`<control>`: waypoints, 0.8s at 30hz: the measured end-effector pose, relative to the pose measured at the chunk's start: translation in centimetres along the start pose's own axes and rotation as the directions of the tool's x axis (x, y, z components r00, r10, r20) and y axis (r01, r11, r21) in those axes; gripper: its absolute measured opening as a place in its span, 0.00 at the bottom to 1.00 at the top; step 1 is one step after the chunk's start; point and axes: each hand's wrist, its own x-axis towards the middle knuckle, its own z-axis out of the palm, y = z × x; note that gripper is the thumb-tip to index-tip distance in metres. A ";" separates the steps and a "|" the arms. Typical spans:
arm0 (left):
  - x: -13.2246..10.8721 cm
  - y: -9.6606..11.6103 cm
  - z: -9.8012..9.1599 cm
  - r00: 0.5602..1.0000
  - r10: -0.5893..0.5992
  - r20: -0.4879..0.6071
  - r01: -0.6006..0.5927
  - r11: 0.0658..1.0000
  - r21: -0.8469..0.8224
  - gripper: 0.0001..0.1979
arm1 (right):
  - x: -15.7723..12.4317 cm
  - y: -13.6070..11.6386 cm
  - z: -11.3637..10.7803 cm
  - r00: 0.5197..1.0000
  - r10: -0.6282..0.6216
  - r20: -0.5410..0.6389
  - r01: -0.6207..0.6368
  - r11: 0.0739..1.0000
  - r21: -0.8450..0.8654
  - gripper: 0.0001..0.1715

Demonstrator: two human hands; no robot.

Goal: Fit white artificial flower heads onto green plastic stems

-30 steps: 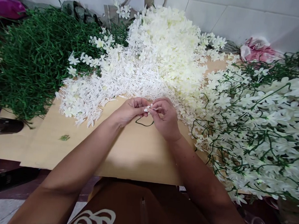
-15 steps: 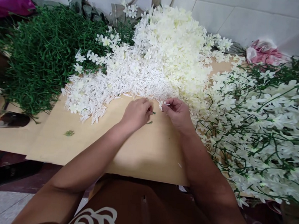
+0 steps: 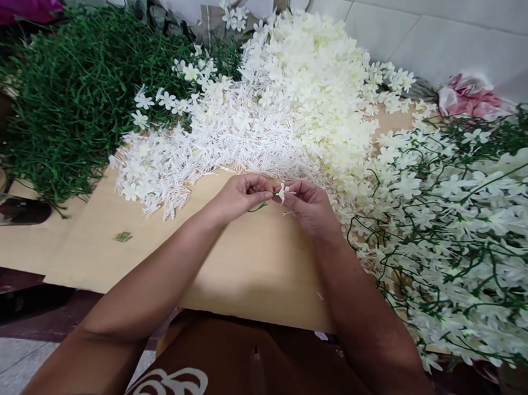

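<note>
Over the middle of the cardboard sheet point(image 3: 250, 274) my two hands meet. Pinched in my left hand point(image 3: 247, 195) is a green plastic stem point(image 3: 258, 207), its lower end hanging below the fingers. My right hand point(image 3: 310, 205) grips a small white artificial flower point(image 3: 283, 193) between thumb and fingers. The stem's tip touches the flower's base or lies right beside it; the fingers partly hide the join. Just behind the hands spreads a heap of thin white flower centres point(image 3: 250, 134), with a pile of cream petals point(image 3: 318, 75) further back.
Green stems point(image 3: 74, 90) form a big tangled heap at the left. Assembled white flowers on stems point(image 3: 463, 233) cover the right side. A cup of dark liquid point(image 3: 21, 211) stands at the left edge. The tiled wall point(image 3: 470, 46) closes off the back.
My hands have come together from a small gap. The stem in my left hand now reaches the flower in my right hand.
</note>
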 end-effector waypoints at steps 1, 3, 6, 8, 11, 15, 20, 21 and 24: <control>0.0 -0.1 -0.1 1.000 0.000 0.000 0.000 1.000 -0.012 0.09 | 0.0 0.0 0.0 1.000 0.007 -0.006 -0.007 1.000 0.007 0.21; 0.0 -0.3 -0.1 1.000 -0.002 0.005 0.002 1.000 -0.030 0.09 | 0.0 0.0 0.0 1.000 0.014 -0.016 -0.014 0.999 0.031 0.22; 0.1 -0.4 -0.3 1.000 -0.001 0.009 0.002 0.999 -0.038 0.10 | 0.0 0.1 0.0 1.000 0.010 -0.012 -0.009 1.000 0.027 0.23; 0.1 -0.4 -0.3 1.000 0.003 0.008 -0.003 0.999 -0.042 0.11 | 0.1 0.2 -0.1 1.000 -0.010 -0.018 0.010 1.000 -0.028 0.25; 0.0 -0.3 -0.2 1.000 0.021 0.007 -0.020 0.997 -0.074 0.13 | 0.1 0.4 0.1 0.995 -0.083 -0.051 0.076 0.989 -0.123 0.25; -0.1 -0.2 0.0 1.000 0.017 -0.022 -0.019 0.996 -0.093 0.16 | 0.0 0.4 0.6 0.982 -0.183 -0.055 0.172 0.971 -0.167 0.23; -0.2 -0.1 0.1 1.000 0.021 -0.020 -0.023 0.993 -0.115 0.19 | -0.3 0.4 1.1 0.961 -0.275 -0.036 0.264 0.947 -0.183 0.21; -0.2 -0.2 0.0 1.000 0.022 -0.015 -0.024 0.993 -0.116 0.19 | -0.3 0.4 1.1 0.958 -0.287 -0.021 0.278 0.942 -0.189 0.20; -0.2 -0.2 -0.3 1.000 0.012 0.003 -0.012 0.995 -0.100 0.19 | -0.4 0.5 1.0 0.955 -0.296 0.022 0.292 0.928 -0.232 0.18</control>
